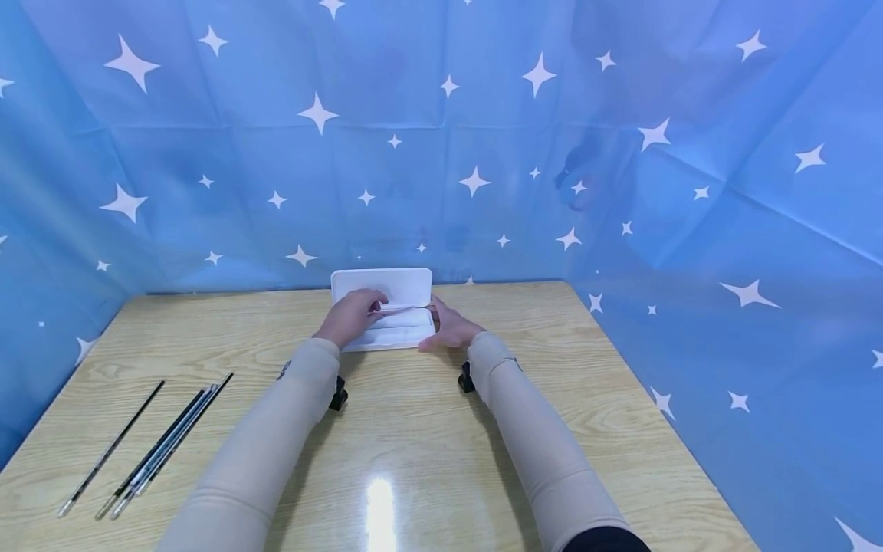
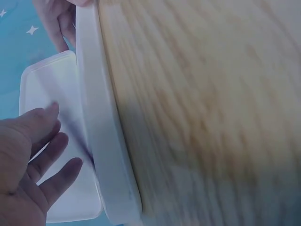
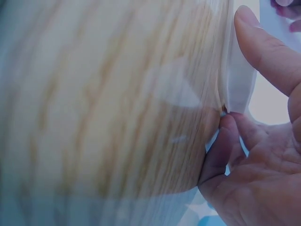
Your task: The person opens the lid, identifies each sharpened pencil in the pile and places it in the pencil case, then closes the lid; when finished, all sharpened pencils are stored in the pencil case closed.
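Note:
A white hinged case (image 1: 389, 337) lies at the back of the table, its lid (image 1: 407, 285) standing up behind it. My left hand (image 1: 354, 314) hovers at the left part of the case, its fingers (image 2: 54, 150) parted and slightly bent with nothing seen between them. A thin purplish streak runs near the hinge; whether it is an object or a shadow I cannot tell. My right hand (image 1: 451, 326) grips the right end of the case. Its thumb (image 3: 263, 49) lies along the front wall, and the other fingers reach round the end.
Several slim dark and blue-grey sticks (image 1: 172, 437) with pale tips lie close together at the table's left. One more dark stick (image 1: 113, 448) lies apart, further left. A blue curtain (image 1: 386, 161) with white stars hangs directly behind the table's back edge (image 1: 507, 284).

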A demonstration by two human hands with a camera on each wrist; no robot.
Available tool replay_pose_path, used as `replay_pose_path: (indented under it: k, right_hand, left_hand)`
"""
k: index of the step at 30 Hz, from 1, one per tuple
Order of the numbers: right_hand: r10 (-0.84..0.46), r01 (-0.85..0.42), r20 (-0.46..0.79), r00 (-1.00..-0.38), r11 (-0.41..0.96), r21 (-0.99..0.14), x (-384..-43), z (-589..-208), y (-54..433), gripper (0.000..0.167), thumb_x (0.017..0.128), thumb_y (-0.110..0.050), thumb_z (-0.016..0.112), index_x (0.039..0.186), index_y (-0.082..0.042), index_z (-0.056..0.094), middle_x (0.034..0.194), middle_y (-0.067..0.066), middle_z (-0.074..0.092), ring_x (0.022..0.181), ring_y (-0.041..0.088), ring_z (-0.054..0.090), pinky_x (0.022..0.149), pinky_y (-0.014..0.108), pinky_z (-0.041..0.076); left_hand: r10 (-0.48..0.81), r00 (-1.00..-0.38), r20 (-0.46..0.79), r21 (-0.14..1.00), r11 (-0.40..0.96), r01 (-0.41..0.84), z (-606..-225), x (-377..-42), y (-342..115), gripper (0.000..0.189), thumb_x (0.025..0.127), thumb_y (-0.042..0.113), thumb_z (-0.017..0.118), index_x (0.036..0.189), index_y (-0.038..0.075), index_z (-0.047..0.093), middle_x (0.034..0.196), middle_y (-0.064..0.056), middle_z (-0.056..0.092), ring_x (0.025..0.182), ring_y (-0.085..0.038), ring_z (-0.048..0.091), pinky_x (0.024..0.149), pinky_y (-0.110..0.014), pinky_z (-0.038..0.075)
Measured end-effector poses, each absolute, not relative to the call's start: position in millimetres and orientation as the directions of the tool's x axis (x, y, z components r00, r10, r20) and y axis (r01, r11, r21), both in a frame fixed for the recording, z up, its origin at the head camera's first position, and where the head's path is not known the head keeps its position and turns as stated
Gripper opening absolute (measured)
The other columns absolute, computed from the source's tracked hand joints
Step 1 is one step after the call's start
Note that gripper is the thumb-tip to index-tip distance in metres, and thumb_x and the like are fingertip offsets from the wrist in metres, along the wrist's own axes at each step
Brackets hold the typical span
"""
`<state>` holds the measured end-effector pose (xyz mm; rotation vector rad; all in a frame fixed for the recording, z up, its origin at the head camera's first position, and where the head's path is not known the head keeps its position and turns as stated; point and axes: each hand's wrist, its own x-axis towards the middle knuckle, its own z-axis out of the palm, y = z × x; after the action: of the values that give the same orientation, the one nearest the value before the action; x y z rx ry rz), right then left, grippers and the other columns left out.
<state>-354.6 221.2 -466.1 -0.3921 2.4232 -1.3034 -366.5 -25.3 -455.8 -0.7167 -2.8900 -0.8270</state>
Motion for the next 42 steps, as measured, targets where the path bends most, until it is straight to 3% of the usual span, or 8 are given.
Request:
replay_pose_path:
  k: [7,21,33,42]
  right_hand:
    - [-0.395,-0.076,-0.191,-0.898,0.569,-0.819,-363,-476,224,0.116,0.083,-0.012,0.086,0.164,-0.023,0.004,0.160,0.010,0.035,0.149,0.028,0.028,0.122,0.050,0.019]
    - [-0.395,-0.072,-0.199,-0.897,0.573,-0.816,-360,-476,227,0.120,0.084,-0.012,0.085,0.164,-0.020,-0.003,0.161,0.013,0.032,0.150,0.030,0.026,0.123,0.048,0.017]
    - [-0.412,-0.090,-0.177,-0.894,0.551,-0.830,-360,-474,223,0.119,0.082,-0.008,0.085,0.164,-0.019,0.000,0.158,0.013,0.036,0.147,0.030,0.031,0.122,0.048,0.020]
    - [-0.379,-0.051,-0.216,-0.900,0.583,-0.811,-355,-470,223,0.120,0.085,-0.012,0.084,0.164,-0.019,-0.006,0.163,0.013,0.027,0.151,0.031,0.023,0.123,0.049,0.018]
  left_hand:
    - [0.404,-0.903,0.146,0.514,0.749,0.418,-455,-361,-30,0.034,0.096,0.022,0.073,0.128,0.010,0.069,0.109,-0.006,0.070,0.098,-0.023,0.062,0.096,-0.043,0.052]
    - [0.391,-0.897,0.209,0.511,0.738,0.441,-453,-354,-68,0.033,0.098,0.020,0.070,0.129,0.007,0.067,0.122,-0.010,0.068,0.114,-0.028,0.062,0.102,-0.048,0.048]
    - [0.374,-0.902,0.216,0.485,0.760,0.432,-452,-343,-127,0.034,0.100,0.016,0.066,0.132,0.005,0.064,0.130,-0.016,0.065,0.118,-0.035,0.059,0.100,-0.054,0.047]
    - [0.372,-0.912,0.175,0.468,0.783,0.409,-447,-326,-165,0.034,0.100,0.014,0.065,0.133,0.004,0.064,0.128,-0.016,0.066,0.113,-0.035,0.061,0.096,-0.055,0.049]
